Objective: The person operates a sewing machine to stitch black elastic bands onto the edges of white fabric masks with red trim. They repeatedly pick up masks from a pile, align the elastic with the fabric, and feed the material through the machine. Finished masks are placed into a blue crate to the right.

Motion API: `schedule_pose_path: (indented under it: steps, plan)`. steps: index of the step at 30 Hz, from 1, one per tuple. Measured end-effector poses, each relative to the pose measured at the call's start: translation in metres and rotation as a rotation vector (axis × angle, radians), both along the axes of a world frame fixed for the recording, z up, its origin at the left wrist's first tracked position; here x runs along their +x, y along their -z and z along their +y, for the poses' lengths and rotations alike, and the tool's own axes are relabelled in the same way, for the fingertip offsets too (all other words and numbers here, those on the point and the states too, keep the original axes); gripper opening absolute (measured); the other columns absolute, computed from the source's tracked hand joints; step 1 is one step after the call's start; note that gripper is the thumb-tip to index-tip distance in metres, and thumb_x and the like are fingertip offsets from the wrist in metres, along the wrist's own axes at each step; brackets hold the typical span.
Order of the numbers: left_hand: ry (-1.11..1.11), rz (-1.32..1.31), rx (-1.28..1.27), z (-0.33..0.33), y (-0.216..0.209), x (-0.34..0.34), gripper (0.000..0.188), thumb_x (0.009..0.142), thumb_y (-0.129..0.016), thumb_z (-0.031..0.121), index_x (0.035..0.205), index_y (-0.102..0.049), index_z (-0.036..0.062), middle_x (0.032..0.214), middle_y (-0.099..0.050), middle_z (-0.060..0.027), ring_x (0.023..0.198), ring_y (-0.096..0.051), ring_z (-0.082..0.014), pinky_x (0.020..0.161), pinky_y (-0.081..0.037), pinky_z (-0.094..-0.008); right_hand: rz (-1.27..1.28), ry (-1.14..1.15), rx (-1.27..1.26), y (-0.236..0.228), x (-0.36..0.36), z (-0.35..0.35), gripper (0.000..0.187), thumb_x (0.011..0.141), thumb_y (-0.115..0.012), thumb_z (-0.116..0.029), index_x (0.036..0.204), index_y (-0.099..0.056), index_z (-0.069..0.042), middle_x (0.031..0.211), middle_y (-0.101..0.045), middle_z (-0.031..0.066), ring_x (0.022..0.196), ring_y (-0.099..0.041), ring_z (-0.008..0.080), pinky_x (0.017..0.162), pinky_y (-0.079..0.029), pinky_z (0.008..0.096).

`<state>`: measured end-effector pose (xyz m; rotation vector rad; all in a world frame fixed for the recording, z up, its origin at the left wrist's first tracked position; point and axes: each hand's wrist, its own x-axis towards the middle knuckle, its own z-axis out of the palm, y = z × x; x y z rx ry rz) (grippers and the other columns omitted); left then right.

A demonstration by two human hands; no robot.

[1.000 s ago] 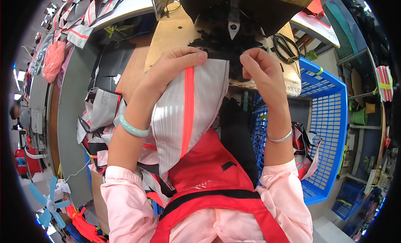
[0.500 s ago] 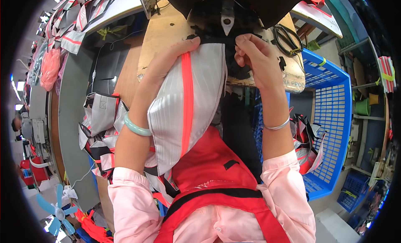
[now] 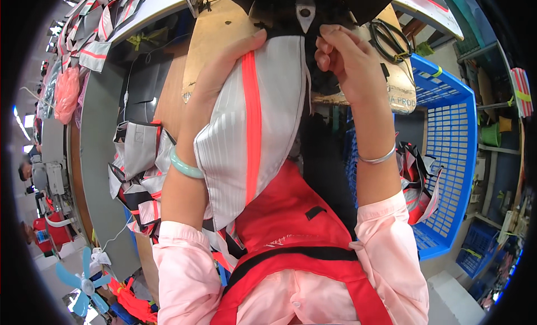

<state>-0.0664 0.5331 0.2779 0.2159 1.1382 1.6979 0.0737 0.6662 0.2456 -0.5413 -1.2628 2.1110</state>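
1. Cloth (image 3: pixel 279 96) has moved forward; its top edge, over the bench (image 3: pixel 212 45), now nears the metal tip (image 3: pixel 305 12).
2. Left hand (image 3: pixel 232 59) grips its upper left.
3. Right hand (image 3: pixel 353 62): fingers curled; cannot tell if gripping.

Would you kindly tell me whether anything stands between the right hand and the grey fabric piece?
Nothing clearly visible does. The right hand is just right of the grey fabric piece, near its top corner, across a narrow gap too dark to make out fully.
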Motion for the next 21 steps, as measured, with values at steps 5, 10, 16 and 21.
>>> schedule_pose_path:
  steps: [5, 10, 16, 21]
  plan:
    - [0.020, -0.038, 0.099, 0.005, 0.009, -0.005, 0.032, 0.083, -0.064, 0.006, 0.114, -0.056, -0.0003, 0.098, -0.067, -0.0129, 0.081, -0.069, -0.0211, 0.072, -0.058, -0.0318, 0.024, 0.007, 0.009, 0.001, -0.003, 0.003, 0.013, 0.088, -0.058, -0.016, 0.087, -0.059, -0.003, 0.071, -0.049, 0.0000, 0.061, -0.048, 0.0114, 0.056, -0.037, 0.0247]
    - [-0.055, -0.135, 0.076, -0.001, 0.005, -0.004, 0.035, 0.083, -0.064, 0.007, 0.116, -0.055, -0.0010, 0.099, -0.066, -0.0130, 0.082, -0.069, -0.0216, 0.072, -0.058, -0.0312, 0.140, 0.073, -0.035, 0.002, 0.003, 0.007, 0.017, 0.087, -0.062, -0.019, 0.087, -0.061, -0.002, 0.071, -0.053, 0.0004, 0.059, -0.050, 0.0102, 0.055, -0.038, 0.0229]
    - [0.083, 0.234, -0.034, -0.023, 0.014, -0.007, 0.022, 0.086, -0.064, 0.014, 0.105, -0.063, 0.0020, 0.092, -0.066, -0.0070, 0.078, -0.064, -0.0130, 0.072, -0.053, -0.0244, -0.277, 0.136, 0.634, 0.013, 0.036, -0.011, 0.040, 0.084, -0.068, -0.023, 0.114, -0.061, 0.003, 0.098, -0.066, 0.0095, 0.082, -0.060, 0.0132, 0.073, -0.049, 0.0261]
    - [0.301, 0.711, -0.081, -0.037, 0.019, 0.007, 0.025, 0.088, -0.063, 0.021, 0.099, -0.066, -0.0006, 0.090, -0.065, -0.0031, 0.084, -0.059, -0.0082, 0.074, -0.047, -0.0238, -0.033, -0.297, 0.040, 0.023, 0.036, -0.070, 0.033, 0.087, -0.066, -0.017, 0.112, -0.060, 0.004, 0.099, -0.066, 0.0053, 0.089, -0.059, 0.0093, 0.081, -0.048, 0.0245]
